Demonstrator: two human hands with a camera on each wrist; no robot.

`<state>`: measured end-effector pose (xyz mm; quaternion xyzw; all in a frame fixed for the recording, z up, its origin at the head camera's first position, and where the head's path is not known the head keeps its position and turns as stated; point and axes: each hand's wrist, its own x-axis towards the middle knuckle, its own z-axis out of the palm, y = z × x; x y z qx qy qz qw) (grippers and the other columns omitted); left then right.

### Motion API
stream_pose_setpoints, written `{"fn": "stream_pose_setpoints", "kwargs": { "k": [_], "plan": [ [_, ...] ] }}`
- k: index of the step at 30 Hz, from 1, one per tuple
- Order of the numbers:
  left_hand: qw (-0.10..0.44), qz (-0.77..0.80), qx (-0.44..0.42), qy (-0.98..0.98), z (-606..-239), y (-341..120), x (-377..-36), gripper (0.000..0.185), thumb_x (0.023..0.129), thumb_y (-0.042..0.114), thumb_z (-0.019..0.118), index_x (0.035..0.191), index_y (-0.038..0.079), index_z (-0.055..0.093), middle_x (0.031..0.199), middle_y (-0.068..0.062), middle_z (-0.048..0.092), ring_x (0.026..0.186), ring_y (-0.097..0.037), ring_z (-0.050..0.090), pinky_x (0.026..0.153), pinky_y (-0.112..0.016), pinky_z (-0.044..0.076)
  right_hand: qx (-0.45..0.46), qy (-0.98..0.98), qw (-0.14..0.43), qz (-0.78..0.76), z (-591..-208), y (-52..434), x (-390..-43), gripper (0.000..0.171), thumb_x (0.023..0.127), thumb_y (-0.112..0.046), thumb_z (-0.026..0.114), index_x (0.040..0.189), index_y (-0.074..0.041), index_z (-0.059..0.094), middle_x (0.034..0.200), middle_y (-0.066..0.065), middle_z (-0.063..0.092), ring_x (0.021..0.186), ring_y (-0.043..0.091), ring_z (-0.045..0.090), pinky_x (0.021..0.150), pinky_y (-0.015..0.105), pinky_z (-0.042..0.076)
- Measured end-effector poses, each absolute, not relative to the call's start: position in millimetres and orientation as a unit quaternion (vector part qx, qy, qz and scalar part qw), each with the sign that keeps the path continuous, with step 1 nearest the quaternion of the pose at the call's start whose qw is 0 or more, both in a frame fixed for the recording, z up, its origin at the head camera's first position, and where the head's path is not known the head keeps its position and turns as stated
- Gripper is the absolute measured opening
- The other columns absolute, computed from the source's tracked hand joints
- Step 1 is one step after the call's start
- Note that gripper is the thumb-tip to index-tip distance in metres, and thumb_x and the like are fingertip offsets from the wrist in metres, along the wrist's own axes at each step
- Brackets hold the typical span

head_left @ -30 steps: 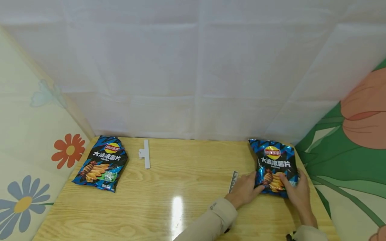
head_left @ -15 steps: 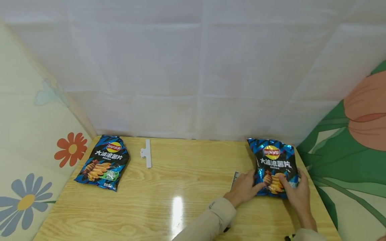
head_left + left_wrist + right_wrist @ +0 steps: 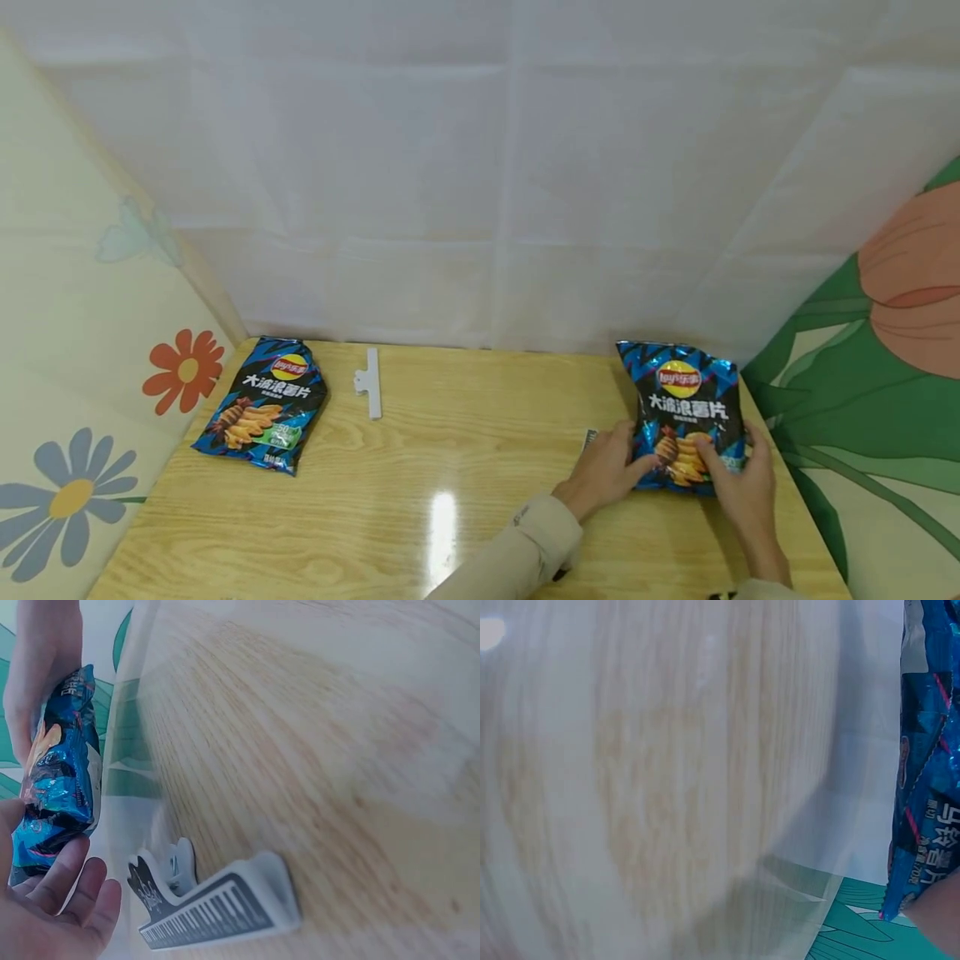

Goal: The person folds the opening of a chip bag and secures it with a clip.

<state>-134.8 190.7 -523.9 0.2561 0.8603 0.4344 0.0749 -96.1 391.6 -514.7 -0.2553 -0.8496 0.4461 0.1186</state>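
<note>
On the right side of the table, both hands hold a blue and black bag of chips (image 3: 678,417) by its lower part, with its printed front facing up. My left hand (image 3: 607,467) grips the left edge, thumb in front and fingers behind. From the other side my right hand (image 3: 742,492) holds the right edge, its thumb lying across the front. In the left wrist view, a clip with a black and white striped face (image 3: 217,907) stands on the table beside the left hand, which mostly hides it in the head view.
A second bag of chips (image 3: 262,407) lies at the table's far left. Next to it is a pale grey clip (image 3: 369,384). A white sheet (image 3: 450,208) hangs along the back edge of the wooden table (image 3: 337,517), with flower-patterned panels (image 3: 885,433) at both sides.
The head view has shifted slightly, so the left bag and grey clip appear farther right. Both hands keep their hold on the bag of chips. My left hand covers more of the striped clip.
</note>
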Motion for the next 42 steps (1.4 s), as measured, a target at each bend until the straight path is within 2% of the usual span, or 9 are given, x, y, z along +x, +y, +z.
{"fn": "stream_pose_setpoints", "kwargs": {
  "k": [10, 16, 19, 22, 25, 31, 35, 38, 42],
  "plan": [
    [0.068, 0.439, 0.24, 0.863, -525.4, 184.9, -132.6, 0.056, 0.098, 0.046, 0.057, 0.14, 0.011, 0.048, 0.077, 0.011, 0.054, 0.063, 0.002, 0.049, 0.055, -0.013, 0.042, -0.244, -0.84, 0.144, 0.462, -514.1, 380.3, -92.6, 0.083, 0.094, -0.034, 0.063, 0.158, -0.009, 0.017, 0.16, 0.026, 0.022, 0.147, 0.043, 0.021, 0.119, 0.061, 0.017],
    [0.073, 0.444, 0.219, 0.866, -522.3, 176.7, -129.4, 0.061, 0.098, 0.047, 0.057, 0.144, 0.01, 0.045, 0.101, 0.005, 0.062, 0.087, -0.001, 0.055, 0.073, -0.017, 0.049, -0.242, -0.836, 0.154, 0.468, -511.5, 370.8, -91.5, 0.082, 0.094, -0.033, 0.065, 0.158, -0.009, 0.019, 0.159, 0.024, 0.026, 0.142, 0.041, 0.027, 0.115, 0.061, 0.023],
    [0.074, 0.447, 0.208, 0.867, -521.6, 173.6, -127.5, 0.059, 0.098, 0.045, 0.058, 0.145, 0.01, 0.045, 0.114, 0.001, 0.063, 0.1, -0.005, 0.058, 0.079, -0.02, 0.051, -0.239, -0.835, 0.161, 0.468, -509.7, 366.5, -91.8, 0.081, 0.094, -0.031, 0.066, 0.157, -0.008, 0.021, 0.157, 0.025, 0.029, 0.137, 0.041, 0.031, 0.111, 0.057, 0.027],
    [0.065, 0.443, 0.198, 0.872, -523.1, 171.6, -125.7, 0.057, 0.098, 0.044, 0.058, 0.144, 0.011, 0.045, 0.128, -0.002, 0.061, 0.114, -0.009, 0.058, 0.089, -0.023, 0.052, -0.238, -0.837, 0.167, 0.464, -509.2, 361.6, -91.7, 0.08, 0.093, -0.028, 0.067, 0.156, -0.008, 0.024, 0.153, 0.024, 0.034, 0.132, 0.038, 0.034, 0.107, 0.049, 0.029],
    [0.056, 0.447, 0.191, 0.872, -524.9, 169.3, -124.2, 0.055, 0.099, 0.043, 0.057, 0.141, 0.01, 0.046, 0.135, -0.003, 0.056, 0.12, -0.01, 0.055, 0.096, -0.024, 0.05, -0.236, -0.835, 0.167, 0.467, -509.2, 356.6, -91.4, 0.08, 0.092, -0.027, 0.069, 0.156, -0.008, 0.025, 0.15, 0.024, 0.035, 0.13, 0.037, 0.035, 0.106, 0.047, 0.028],
    [0.072, 0.481, 0.173, 0.856, -525.2, 164.0, -123.1, 0.052, 0.099, 0.044, 0.055, 0.138, 0.011, 0.043, 0.129, -0.001, 0.052, 0.112, -0.005, 0.051, 0.092, -0.023, 0.049, -0.237, -0.837, 0.151, 0.47, -506.1, 349.7, -94.2, 0.081, 0.094, -0.031, 0.066, 0.156, -0.007, 0.021, 0.151, 0.027, 0.033, 0.129, 0.043, 0.034, 0.103, 0.057, 0.029],
    [0.097, 0.514, 0.14, 0.841, -521.9, 160.9, -123.1, 0.047, 0.098, 0.044, 0.057, 0.133, 0.015, 0.045, 0.125, 0.0, 0.056, 0.108, -0.004, 0.055, 0.088, -0.024, 0.051, -0.235, -0.843, 0.154, 0.459, -504.5, 345.1, -94.6, 0.078, 0.094, -0.03, 0.067, 0.155, -0.005, 0.025, 0.146, 0.027, 0.037, 0.123, 0.04, 0.038, 0.095, 0.047, 0.034],
    [0.115, 0.533, 0.109, 0.832, -519.0, 158.4, -123.0, 0.044, 0.096, 0.045, 0.06, 0.129, 0.019, 0.047, 0.117, 0.001, 0.06, 0.098, -0.004, 0.057, 0.08, -0.024, 0.051, -0.233, -0.844, 0.165, 0.454, -504.2, 341.2, -95.2, 0.075, 0.093, -0.028, 0.069, 0.152, -0.005, 0.03, 0.141, 0.022, 0.042, 0.112, 0.028, 0.042, 0.088, 0.034, 0.034],
    [0.117, 0.542, 0.092, 0.827, -519.2, 154.6, -122.9, 0.042, 0.094, 0.047, 0.061, 0.124, 0.02, 0.047, 0.107, 0.001, 0.061, 0.088, -0.004, 0.055, 0.074, -0.023, 0.049, -0.224, -0.842, 0.181, 0.457, -503.7, 336.4, -95.7, 0.071, 0.091, -0.023, 0.071, 0.148, -0.004, 0.035, 0.13, 0.013, 0.045, 0.096, 0.007, 0.041, 0.082, 0.026, 0.034]
  ]
}}
